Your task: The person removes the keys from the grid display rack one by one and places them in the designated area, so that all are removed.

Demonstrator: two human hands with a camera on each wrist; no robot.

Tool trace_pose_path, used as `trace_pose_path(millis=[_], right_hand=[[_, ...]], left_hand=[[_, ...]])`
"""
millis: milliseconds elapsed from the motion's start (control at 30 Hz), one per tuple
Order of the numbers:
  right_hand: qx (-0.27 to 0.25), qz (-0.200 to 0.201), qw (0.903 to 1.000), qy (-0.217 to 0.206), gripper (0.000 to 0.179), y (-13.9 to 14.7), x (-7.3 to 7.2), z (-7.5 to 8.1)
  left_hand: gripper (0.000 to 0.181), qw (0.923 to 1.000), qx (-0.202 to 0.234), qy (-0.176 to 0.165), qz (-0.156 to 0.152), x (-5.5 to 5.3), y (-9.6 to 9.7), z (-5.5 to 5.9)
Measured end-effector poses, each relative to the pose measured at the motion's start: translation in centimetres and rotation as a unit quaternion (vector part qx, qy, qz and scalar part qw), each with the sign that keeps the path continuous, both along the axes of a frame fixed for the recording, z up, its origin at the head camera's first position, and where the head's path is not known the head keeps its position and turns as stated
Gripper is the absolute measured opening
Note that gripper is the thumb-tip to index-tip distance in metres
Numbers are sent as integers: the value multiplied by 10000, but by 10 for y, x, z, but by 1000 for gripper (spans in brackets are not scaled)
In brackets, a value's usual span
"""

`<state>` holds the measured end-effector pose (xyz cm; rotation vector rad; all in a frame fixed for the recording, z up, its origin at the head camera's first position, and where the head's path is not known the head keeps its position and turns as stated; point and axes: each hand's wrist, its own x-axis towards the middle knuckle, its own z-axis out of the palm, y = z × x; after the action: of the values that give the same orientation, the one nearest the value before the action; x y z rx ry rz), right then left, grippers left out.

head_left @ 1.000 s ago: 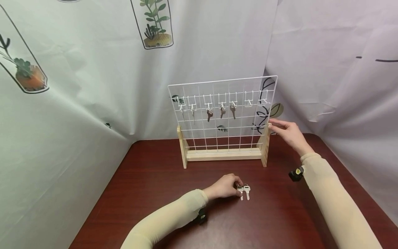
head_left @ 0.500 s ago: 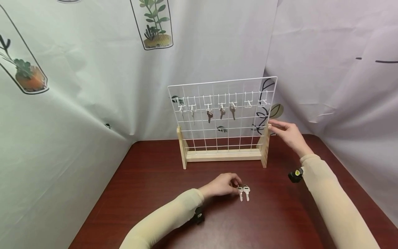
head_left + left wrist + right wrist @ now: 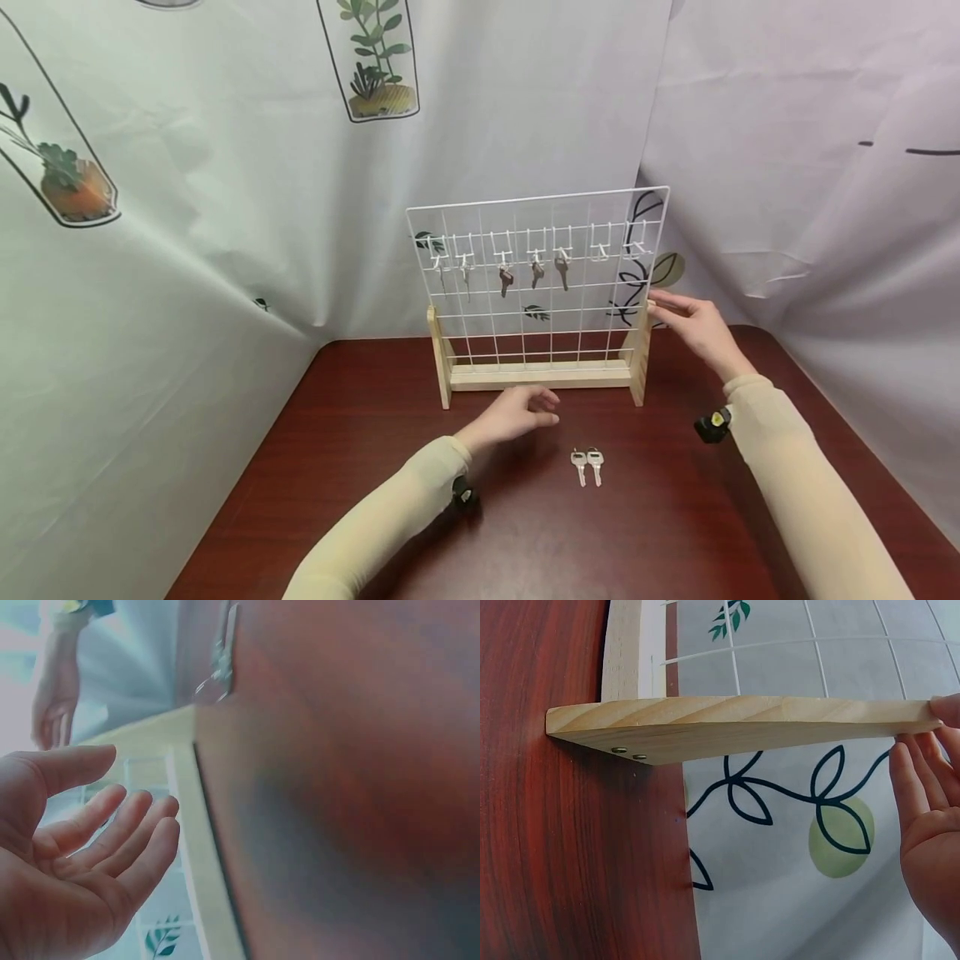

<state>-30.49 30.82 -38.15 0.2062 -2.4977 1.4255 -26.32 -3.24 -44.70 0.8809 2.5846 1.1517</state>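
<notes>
Two silver keys lie side by side on the dark red table, joined to small rings. Left of and beyond them, my left hand hovers with nothing in it, fingers loosely bent. Palm and fingers of that hand show in the left wrist view. A white wire grid rack on a wooden stand stands at the back. My right hand holds the top of the stand's right upright, thumb on one side and fingers on the other. Several keys hang from hooks on the grid.
At the grid's right end, two white hooks have no keys on them. Printed white cloth hangs behind and beside the table. Dark devices are strapped at both wrists.
My left hand has left the keys and moved away to the left and toward the rack. The two keys stay on the table. My right hand keeps its place on the upright.
</notes>
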Motion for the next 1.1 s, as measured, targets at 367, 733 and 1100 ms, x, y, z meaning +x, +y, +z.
trace_pose_path(millis=[367,733,1100], right_hand=[[30,29,10000,-55,52,1,-1,-1],[-73,95,9999,-57,53,-1,3,2],[-55,127,9999,4,53,0,3,1]], left_hand=[[28,9959,793,-21,441,-21,-12,41],[30,9862,1493,14,713,-33,-6,80],[35,9781,1953,134,713,-40,11,102]])
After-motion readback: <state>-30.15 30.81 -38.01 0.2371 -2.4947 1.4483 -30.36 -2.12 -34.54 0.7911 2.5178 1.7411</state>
